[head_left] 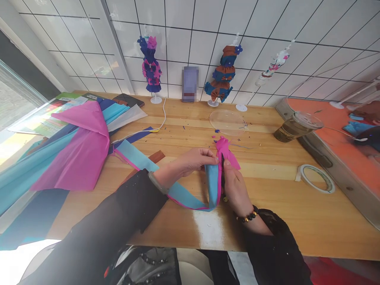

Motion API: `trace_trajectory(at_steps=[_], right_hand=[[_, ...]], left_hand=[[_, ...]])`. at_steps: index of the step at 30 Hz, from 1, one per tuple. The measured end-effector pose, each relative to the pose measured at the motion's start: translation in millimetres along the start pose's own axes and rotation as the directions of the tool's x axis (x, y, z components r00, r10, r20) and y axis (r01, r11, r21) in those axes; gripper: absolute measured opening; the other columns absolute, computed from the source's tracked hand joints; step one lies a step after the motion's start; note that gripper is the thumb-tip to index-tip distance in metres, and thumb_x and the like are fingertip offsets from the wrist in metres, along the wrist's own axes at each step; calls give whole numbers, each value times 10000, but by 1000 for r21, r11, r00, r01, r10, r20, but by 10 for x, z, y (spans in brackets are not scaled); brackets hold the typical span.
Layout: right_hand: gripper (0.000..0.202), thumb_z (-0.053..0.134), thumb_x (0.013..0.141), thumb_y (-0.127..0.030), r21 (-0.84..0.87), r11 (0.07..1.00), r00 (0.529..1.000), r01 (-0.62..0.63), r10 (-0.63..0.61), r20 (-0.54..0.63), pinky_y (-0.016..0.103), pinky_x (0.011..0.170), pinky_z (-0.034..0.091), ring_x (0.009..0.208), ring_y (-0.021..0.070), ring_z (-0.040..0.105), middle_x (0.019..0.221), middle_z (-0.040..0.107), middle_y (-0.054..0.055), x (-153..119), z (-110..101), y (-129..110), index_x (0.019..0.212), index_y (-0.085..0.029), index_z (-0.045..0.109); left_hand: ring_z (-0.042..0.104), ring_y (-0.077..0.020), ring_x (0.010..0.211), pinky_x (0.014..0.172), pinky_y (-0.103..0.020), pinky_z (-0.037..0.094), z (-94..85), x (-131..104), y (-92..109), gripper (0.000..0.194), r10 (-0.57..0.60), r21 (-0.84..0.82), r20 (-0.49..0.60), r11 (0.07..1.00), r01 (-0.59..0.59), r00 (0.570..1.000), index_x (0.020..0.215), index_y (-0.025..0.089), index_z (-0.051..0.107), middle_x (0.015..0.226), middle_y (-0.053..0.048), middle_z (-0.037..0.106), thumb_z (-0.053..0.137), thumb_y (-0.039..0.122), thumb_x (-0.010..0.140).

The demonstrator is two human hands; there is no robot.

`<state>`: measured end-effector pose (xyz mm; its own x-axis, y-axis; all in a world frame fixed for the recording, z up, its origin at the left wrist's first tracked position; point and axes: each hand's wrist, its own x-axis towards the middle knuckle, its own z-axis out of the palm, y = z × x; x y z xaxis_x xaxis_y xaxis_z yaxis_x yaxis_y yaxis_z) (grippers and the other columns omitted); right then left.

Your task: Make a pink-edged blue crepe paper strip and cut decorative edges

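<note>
My left hand (197, 161) pinches the upper end of a long light-blue strip (213, 186) backed with pink, just left of my right hand. The strip hangs down, curves along the table and runs left beneath my left forearm. My right hand (236, 184) is closed around a dark tool (223, 174) held upright against the pink edge of the strip; it looks like scissors, but its handle is mostly hidden. Beyond the fingertips lies bright pink material (224, 148), touching the top of the strip.
Pink and blue sheets (86, 146) spread over the left side. Small decorated dress forms (152, 67) stand along the tiled wall. A clear round lid (228, 122) lies ahead, a drink cup (297, 126) and tape roll (317, 179) to the right, beside an orange case (329, 138).
</note>
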<state>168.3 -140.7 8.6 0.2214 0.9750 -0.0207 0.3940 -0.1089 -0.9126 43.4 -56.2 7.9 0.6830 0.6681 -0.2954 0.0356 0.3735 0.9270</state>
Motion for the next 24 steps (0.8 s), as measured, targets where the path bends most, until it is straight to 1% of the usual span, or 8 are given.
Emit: trace_trajectory(at_steps=[5, 11, 13, 15, 17, 19, 22, 24], right_hand=[[399, 283, 876, -490, 8, 1000, 1000, 5, -5, -4, 309, 544, 404, 671, 199, 520, 519, 447, 17, 3, 6, -8, 600, -239, 426], [366, 307, 877, -435, 40, 999, 999, -7, 8, -32, 298, 534, 387, 590, 171, 467, 523, 412, -4, 4, 24, -26, 579, -236, 379], [372, 317, 875, -443, 51, 999, 999, -6, 8, -40, 291, 514, 374, 555, 162, 449, 504, 401, -12, 1, 27, -25, 572, -235, 376], [400, 314, 872, -471, 65, 997, 999, -31, 33, -26, 282, 467, 346, 489, 146, 408, 465, 377, -24, -7, 28, -18, 554, -234, 365], [437, 297, 870, -505, 97, 992, 997, -79, 79, 9, 270, 410, 304, 419, 125, 350, 427, 349, -35, -18, 29, -8, 532, -232, 346], [478, 264, 873, -526, 134, 985, 992, -111, 102, 72, 258, 378, 268, 379, 106, 321, 405, 351, -37, -29, 27, 4, 513, -224, 349], [556, 199, 885, -533, 143, 984, 981, -103, 76, 180, 239, 378, 263, 365, 89, 342, 388, 386, -23, -37, 10, 15, 477, -204, 387], [596, 176, 886, -537, 119, 989, 972, -93, 64, 226, 229, 382, 270, 355, 80, 352, 372, 391, -17, -38, -10, 11, 451, -195, 396]], left_hand=[[478, -57, 571, 538, -198, 347, -16, 8, -31, 222, 39, 2, 32, 999, -39, 999, 724, 142, 572, 662, 18, 538, 671, 315, 628], [472, -51, 579, 554, -193, 356, -2, -6, -4, 200, 19, -11, 42, 1000, -18, 999, 705, 140, 564, 653, 26, 518, 668, 299, 641], [482, -54, 594, 571, -195, 367, -6, -9, -4, 201, 17, -24, 50, 1000, -15, 999, 720, 143, 565, 668, 25, 522, 670, 297, 644], [481, -53, 590, 566, -192, 366, -20, -9, -8, 210, 15, -22, 51, 1000, -14, 999, 724, 146, 567, 663, 28, 520, 677, 303, 639], [476, -51, 578, 549, -188, 360, -41, -7, -8, 225, 5, -14, 48, 1000, -5, 999, 724, 148, 569, 652, 32, 519, 688, 314, 630], [480, -56, 574, 541, -190, 365, -68, -7, 2, 248, -20, -8, 55, 1000, 21, 998, 726, 148, 572, 647, 30, 529, 706, 324, 613], [498, -72, 577, 557, -211, 393, -118, -17, 46, 289, -72, -2, 111, 997, 73, 991, 735, 139, 587, 644, 17, 555, 738, 328, 575], [499, -74, 569, 559, -216, 400, -151, -36, 92, 296, -105, 26, 150, 994, 102, 983, 731, 128, 601, 637, 9, 564, 744, 329, 568]])
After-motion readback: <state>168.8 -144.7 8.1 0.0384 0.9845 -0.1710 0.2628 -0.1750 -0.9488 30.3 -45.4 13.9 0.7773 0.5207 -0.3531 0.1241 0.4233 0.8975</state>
